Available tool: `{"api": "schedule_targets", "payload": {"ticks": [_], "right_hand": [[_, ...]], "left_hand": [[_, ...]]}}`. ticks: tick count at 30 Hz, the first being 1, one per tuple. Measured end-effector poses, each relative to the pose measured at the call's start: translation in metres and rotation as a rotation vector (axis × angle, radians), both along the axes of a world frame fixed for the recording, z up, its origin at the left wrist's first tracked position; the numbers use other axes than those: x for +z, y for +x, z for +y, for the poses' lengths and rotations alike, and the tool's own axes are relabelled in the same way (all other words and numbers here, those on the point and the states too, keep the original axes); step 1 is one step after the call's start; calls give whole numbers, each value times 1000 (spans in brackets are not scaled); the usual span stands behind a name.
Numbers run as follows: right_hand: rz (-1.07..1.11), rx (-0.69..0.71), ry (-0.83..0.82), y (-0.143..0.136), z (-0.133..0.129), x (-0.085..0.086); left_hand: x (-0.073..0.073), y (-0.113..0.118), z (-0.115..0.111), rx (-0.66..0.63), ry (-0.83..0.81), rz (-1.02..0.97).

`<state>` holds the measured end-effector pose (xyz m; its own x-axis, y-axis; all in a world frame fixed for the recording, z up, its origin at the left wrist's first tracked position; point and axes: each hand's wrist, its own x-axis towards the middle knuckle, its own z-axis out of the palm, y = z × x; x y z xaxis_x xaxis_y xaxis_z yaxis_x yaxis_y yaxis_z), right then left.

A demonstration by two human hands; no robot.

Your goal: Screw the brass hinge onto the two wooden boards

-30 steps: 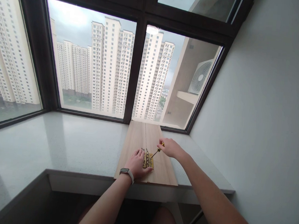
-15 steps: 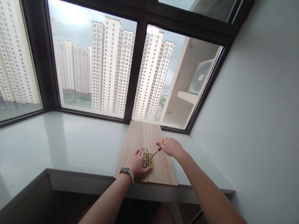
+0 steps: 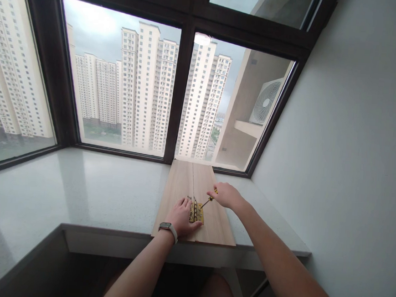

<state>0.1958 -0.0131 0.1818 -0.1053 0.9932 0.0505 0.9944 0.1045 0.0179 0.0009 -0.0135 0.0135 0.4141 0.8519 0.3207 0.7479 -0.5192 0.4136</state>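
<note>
A brass-coloured hinge (image 3: pixel 200 214) lies over the seam between two light wooden boards (image 3: pixel 182 174). My left hand (image 3: pixel 182 217) rests flat on its left side, fingers stretched out and thumb spread along the near edge, partly hiding the left leaf. Closed around the yellow and black handle of a screwdriver (image 3: pixel 206 203) is my right hand (image 3: pixel 227 195). The screwdriver slants down to the left, its tip at the hinge's right leaf; whether it sits in a screw head is too small to tell. Small loose screws (image 3: pixel 189 197) lie just beyond my left fingertips.
The boards lie on a white countertop (image 3: pixel 112 192) with its front edge close to me. Dark-framed windows (image 3: pixel 179 96) stand behind it, and a plain wall (image 3: pixel 350 133) rises at the right. My legs are below the counter.
My right hand and the screwdriver have shifted very slightly, with the tip still at the hinge's right leaf. My left hand stays in place.
</note>
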Motion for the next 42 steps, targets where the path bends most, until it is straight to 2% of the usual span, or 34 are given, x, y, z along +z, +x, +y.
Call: {"api": "schedule_targets", "payload": {"ticks": [6,11,20,27,29,35,42], "right_hand": [[117,180,-66,3,-3,2],[191,234,-48,5,-3,-4],[48,33,29,6,1,-2],[34,-111,35,3,0,-3],[37,-87,21,3,0,-4],[75,97,3,5,1,-1],[141,218,-71,8,-1,-5]], "left_hand": [[-2,-1,1,7,14,9],[-3,0,1,10,23,15],[-1,0,0,18,54,25],[0,1,-1,17,54,25],[0,0,-1,13,54,23],[-1,-1,0,6,39,12],[-4,-1,1,6,18,7]]}}
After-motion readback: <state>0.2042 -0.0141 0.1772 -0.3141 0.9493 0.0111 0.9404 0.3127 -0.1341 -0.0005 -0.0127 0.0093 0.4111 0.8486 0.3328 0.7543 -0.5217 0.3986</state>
